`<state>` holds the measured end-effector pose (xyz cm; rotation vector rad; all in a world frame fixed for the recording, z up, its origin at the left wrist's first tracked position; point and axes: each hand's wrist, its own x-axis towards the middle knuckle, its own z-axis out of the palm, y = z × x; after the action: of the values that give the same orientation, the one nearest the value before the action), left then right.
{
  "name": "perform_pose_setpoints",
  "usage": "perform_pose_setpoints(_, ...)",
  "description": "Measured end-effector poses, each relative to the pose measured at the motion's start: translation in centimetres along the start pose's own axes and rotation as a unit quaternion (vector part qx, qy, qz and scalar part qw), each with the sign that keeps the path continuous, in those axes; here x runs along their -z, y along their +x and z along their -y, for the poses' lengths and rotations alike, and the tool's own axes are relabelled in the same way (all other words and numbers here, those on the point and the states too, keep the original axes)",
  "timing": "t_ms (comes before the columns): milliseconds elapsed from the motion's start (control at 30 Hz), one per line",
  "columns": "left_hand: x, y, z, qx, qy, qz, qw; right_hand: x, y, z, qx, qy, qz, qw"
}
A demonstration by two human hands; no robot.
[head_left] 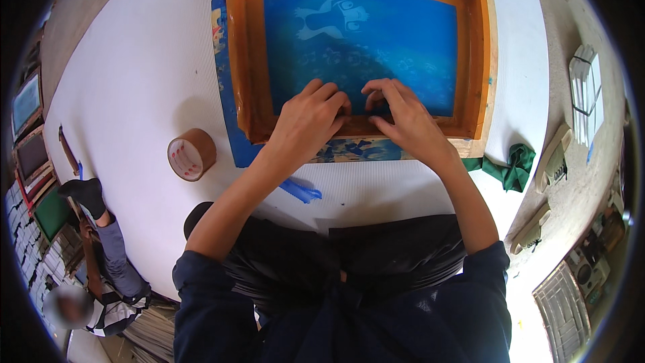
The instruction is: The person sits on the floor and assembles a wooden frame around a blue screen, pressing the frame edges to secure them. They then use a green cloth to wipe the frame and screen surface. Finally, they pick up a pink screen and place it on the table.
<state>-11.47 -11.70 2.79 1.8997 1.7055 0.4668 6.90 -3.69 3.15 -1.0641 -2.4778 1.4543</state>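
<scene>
A screen-printing frame [485, 60] lies in front of me, its wooden sides lined with brown packing tape [474, 104]. Its blue mesh [410, 33] carries a pale cartoon figure [322, 27] and fainter small marks. My left hand [308, 115] is at the near inner edge, its fingers curled down towards the taped border. Close beside it, my right hand [406, 119] curls too, thumb and forefinger bent towards the same edge. Whatever the fingertips pinch, if anything, is hidden. A paint-stained blue board or sheet [359, 150] shows under the frame.
Left of the frame stands a roll of brown tape [191, 154] on the white ribbed surface [134, 94]. Blue crumpled material [302, 191] lies near my left forearm, and green cloth [516, 168] at the right. Shoes [554, 158] sit beyond. Another person [111, 249] is at the lower left.
</scene>
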Motion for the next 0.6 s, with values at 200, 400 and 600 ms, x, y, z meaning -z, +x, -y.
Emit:
perform_pose_setpoints(200, -0.5, -0.1, 0.0, -0.029, 0.041, -0.019, 0.999, -0.2, 0.2, 0.5, 0.027, -0.083, 0.008, 0.996)
perform_pose_setpoints(400, -1.1, -0.1, 0.0, -0.019, 0.068, -0.029, 0.997, -0.8, 0.3, 0.4, 0.007, -0.085, -0.013, 0.996)
perform_pose_setpoints(600, -0.9, -0.1, -0.1, 0.002, 0.045, -0.019, 0.999, -0.9, 0.3, 0.3, 0.006, -0.080, -0.027, 0.996)
